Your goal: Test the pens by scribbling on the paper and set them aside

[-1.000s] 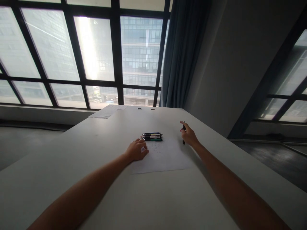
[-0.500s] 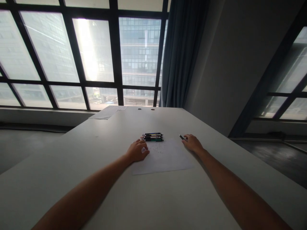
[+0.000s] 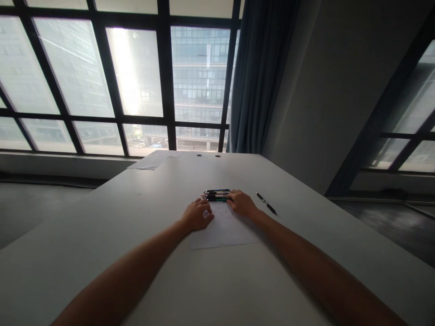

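My left hand point(image 3: 197, 215) rests on the left edge of a sheet of paper point(image 3: 220, 235), fingers loosely curled and thumb apart, holding nothing. Above the written lines on the sheet lies a row of several pens point(image 3: 216, 192), side by side and mostly black. The nearest one, a pen with a green part point(image 3: 217, 198), has its right end between the thumb and fingers of my right hand point(image 3: 242, 203). My fingertips partly cover the right ends of the row. A single black pen point(image 3: 266, 203) lies slanted on the table, to the right of my right hand.
The long white table point(image 3: 163, 276) stretches toward the windows. More papers point(image 3: 151, 160) lie at its far left edge. Two small round dark discs point(image 3: 217, 156) sit near the far edge. A blue curtain point(image 3: 253, 90) hangs behind it.
My right hand has let go of the black pen, which now lies on the table, and has moved left to the row of pens. The left hand stays on the paper.
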